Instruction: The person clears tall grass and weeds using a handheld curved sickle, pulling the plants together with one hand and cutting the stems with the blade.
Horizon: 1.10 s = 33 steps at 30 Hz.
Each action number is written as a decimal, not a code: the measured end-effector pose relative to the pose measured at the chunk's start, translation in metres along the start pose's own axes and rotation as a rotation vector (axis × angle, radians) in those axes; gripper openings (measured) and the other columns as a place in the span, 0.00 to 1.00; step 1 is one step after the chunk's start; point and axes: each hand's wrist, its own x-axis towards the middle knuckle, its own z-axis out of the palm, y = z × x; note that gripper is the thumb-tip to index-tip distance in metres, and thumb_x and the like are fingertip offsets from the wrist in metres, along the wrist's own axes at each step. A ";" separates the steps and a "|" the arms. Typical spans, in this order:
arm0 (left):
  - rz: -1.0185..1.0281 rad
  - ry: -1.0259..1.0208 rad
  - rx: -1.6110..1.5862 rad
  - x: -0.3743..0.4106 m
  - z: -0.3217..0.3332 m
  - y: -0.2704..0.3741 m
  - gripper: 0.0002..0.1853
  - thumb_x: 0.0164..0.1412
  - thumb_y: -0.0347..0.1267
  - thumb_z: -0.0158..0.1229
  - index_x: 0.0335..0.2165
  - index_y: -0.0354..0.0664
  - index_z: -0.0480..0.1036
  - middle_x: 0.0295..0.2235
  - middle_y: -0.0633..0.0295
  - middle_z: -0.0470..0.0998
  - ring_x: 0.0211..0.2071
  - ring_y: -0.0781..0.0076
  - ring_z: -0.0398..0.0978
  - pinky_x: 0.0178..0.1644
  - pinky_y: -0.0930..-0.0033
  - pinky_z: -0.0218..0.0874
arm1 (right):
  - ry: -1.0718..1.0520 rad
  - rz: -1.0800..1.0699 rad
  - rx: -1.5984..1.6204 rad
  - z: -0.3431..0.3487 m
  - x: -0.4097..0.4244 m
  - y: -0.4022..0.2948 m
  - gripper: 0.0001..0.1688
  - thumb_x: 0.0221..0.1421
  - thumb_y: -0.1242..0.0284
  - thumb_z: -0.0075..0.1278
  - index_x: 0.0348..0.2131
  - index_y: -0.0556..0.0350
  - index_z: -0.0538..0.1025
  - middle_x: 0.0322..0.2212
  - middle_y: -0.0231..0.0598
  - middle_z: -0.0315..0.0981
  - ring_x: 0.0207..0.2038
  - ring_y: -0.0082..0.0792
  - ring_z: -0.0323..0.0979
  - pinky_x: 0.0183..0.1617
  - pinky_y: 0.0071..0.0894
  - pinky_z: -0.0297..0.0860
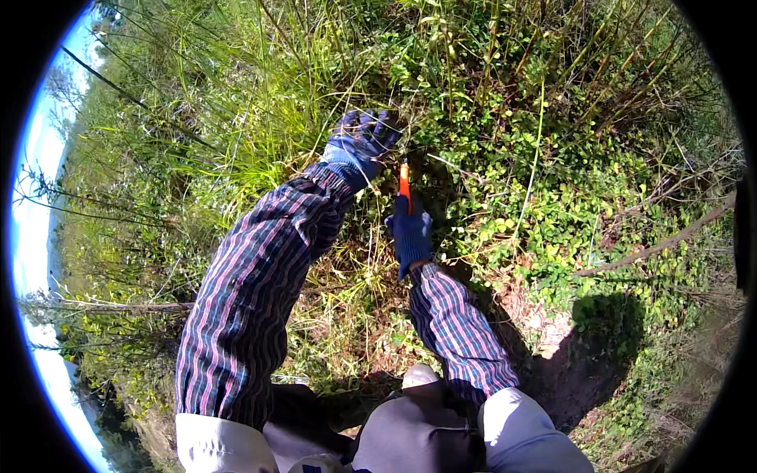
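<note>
My left hand (361,142), in a blue glove, reaches into grass and thin stems (349,97) at the upper middle. Its fingers are curled among the strands, and what lies under them is hidden. Below and to the right, my right hand (412,227), in a dark blue glove, grips the orange handle (404,183) of a hand tool. The handle points away from me, up towards the left hand's fingers. The tool's working end is mostly lost in shadow and plants, so its kind cannot be told. Striped sleeves cover both forearms.
Tall green grass (260,112) stands at the upper left, low leafy ground cover (532,207) at the right. A bare branch (662,243) slants in from the right, and another (136,306) lies at the left. My shoe (420,376) and a patch of bare soil (550,334) are below.
</note>
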 end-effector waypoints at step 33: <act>-0.105 0.473 -0.248 0.059 0.015 -0.109 0.31 0.56 0.40 0.57 0.58 0.51 0.62 0.64 0.57 0.54 0.67 0.59 0.46 0.69 0.53 0.36 | -0.114 0.219 0.079 0.067 0.117 -0.034 0.11 0.62 0.67 0.48 0.35 0.59 0.72 0.16 0.32 0.68 0.14 0.24 0.67 0.17 0.25 0.63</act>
